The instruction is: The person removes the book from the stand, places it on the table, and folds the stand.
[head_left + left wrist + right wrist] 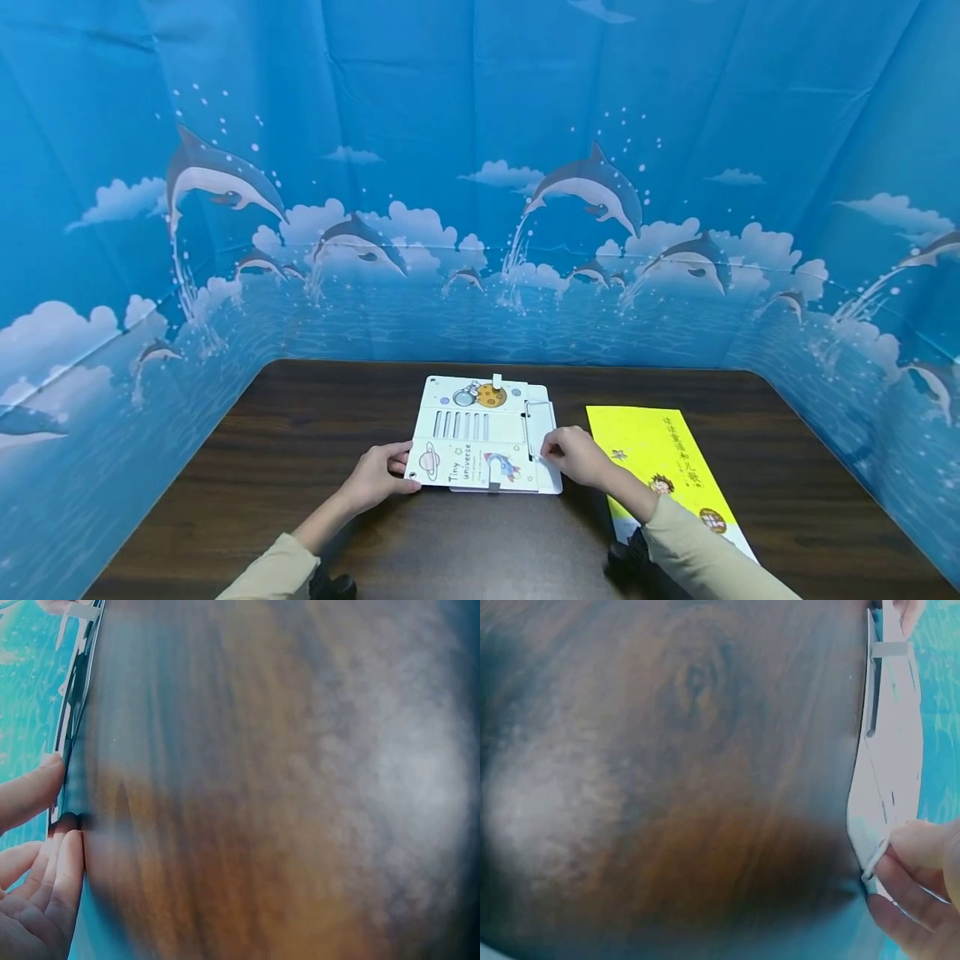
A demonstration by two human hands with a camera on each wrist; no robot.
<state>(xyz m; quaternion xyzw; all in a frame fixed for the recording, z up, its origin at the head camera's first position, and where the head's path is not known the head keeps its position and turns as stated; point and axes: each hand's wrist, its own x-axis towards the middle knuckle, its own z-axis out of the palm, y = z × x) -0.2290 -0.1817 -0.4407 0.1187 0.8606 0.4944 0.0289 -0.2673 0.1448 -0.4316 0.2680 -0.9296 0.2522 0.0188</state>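
A white folding book stand (461,427) with planet and rocket prints and the words "Tiny universe" lies on the table. My left hand (381,475) grips its left edge near the front corner, thumb on the near side and fingers at the edge. In the left wrist view the thumb and fingers (67,862) close around that corner. At the right edge of the stand is my right hand (577,454). Its thumb and fingertips pinch a thin white wire piece (875,859) at the stand's edge, as the right wrist view shows.
A yellow book (645,437) lies to the right, partly under my right forearm. The dark wooden table (300,433) reaches back to a blue dolphin-print curtain (450,125). A small white clip (497,382) stands at the book stand's far edge.
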